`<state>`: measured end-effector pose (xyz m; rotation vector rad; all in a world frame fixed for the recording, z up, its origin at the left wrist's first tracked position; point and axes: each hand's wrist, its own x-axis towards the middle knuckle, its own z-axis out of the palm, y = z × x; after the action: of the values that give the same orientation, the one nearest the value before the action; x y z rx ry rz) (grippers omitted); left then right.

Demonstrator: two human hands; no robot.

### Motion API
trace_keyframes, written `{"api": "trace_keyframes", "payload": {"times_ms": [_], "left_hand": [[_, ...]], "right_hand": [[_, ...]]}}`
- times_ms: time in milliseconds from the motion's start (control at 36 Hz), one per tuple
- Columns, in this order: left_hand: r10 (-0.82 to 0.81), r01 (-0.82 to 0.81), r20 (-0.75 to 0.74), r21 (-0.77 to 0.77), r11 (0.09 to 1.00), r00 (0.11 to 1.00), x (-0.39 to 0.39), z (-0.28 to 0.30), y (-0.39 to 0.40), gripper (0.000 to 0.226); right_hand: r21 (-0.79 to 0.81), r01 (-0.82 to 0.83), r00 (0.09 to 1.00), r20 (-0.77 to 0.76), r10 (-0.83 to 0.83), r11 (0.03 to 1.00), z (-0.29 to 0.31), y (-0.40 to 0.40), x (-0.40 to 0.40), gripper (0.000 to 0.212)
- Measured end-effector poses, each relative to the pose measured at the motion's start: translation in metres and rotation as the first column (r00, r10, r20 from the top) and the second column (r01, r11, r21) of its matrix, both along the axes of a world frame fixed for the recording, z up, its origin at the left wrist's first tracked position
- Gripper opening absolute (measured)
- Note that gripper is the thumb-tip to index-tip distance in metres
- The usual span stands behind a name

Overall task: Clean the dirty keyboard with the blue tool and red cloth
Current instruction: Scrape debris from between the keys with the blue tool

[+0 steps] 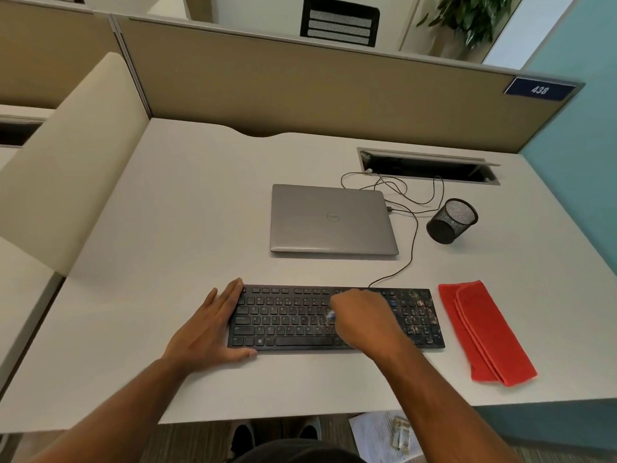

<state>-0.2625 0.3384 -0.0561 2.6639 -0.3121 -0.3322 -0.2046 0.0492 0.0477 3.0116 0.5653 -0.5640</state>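
A black keyboard [287, 319] lies near the desk's front edge, with pale crumbs and grime over its right end by the number pad. My left hand [208, 329] rests flat against the keyboard's left end, fingers straight. My right hand [362, 320] is curled over the middle keys and grips the blue tool [331, 316]; only its blurred tip shows at the keys. The folded red cloth [484, 332] lies on the desk just right of the keyboard, untouched.
A closed silver laptop [330, 218] sits behind the keyboard, with cables running to a desk cable slot [430, 167]. A black mesh pen cup [452, 220] stands at the right. Beige partitions [300, 88] wall the desk's back and left. Papers [384, 436] lie on the floor.
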Motion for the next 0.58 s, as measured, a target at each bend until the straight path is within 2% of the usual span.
{"api": "trace_keyframes", "payload": {"times_ms": [83,194,250,333,389,472,528,583], "left_hand": [[0.004,-0.004,-0.008,-0.010,1.000,1.000,0.001,-0.005,0.003,0.138],[0.020,-0.021,-0.017,-0.004,1.000,1.000,0.001,-0.010,0.005,0.138],[0.027,-0.027,-0.010,-0.014,1.000,1.000,0.001,-0.010,0.004,0.138],[0.031,-0.031,-0.014,-0.012,0.999,0.999,0.001,-0.011,0.005,0.138],[0.031,-0.031,-0.019,-0.016,0.999,0.999,0.002,-0.013,0.006,0.138],[0.027,-0.027,-0.012,-0.022,0.999,1.000,0.002,-0.014,0.006,0.138],[0.025,-0.025,-0.003,-0.024,0.999,1.000,0.003,-0.014,0.006,0.138],[0.027,-0.027,0.003,-0.025,0.999,1.000,0.002,-0.014,0.006,0.138]], "right_hand": [[0.006,0.029,0.999,-0.032,-0.029,1.000,0.000,-0.004,0.007,0.020],[0.270,0.070,0.993,-0.115,-0.040,0.960,0.003,0.010,0.002,0.028],[0.333,0.040,0.996,-0.094,-0.009,0.942,0.003,0.019,-0.001,0.034],[0.219,-0.065,0.992,-0.089,0.086,0.974,-0.006,0.025,-0.006,0.059],[0.163,-0.081,0.989,-0.108,0.100,0.983,-0.007,0.024,-0.006,0.057],[0.216,-0.037,0.989,-0.129,0.066,0.976,-0.004,0.019,-0.002,0.042],[0.230,-0.021,0.996,-0.082,0.040,0.973,-0.004,0.019,0.000,0.049],[0.207,-0.040,0.997,-0.062,0.054,0.978,-0.006,0.020,0.001,0.068]]}}
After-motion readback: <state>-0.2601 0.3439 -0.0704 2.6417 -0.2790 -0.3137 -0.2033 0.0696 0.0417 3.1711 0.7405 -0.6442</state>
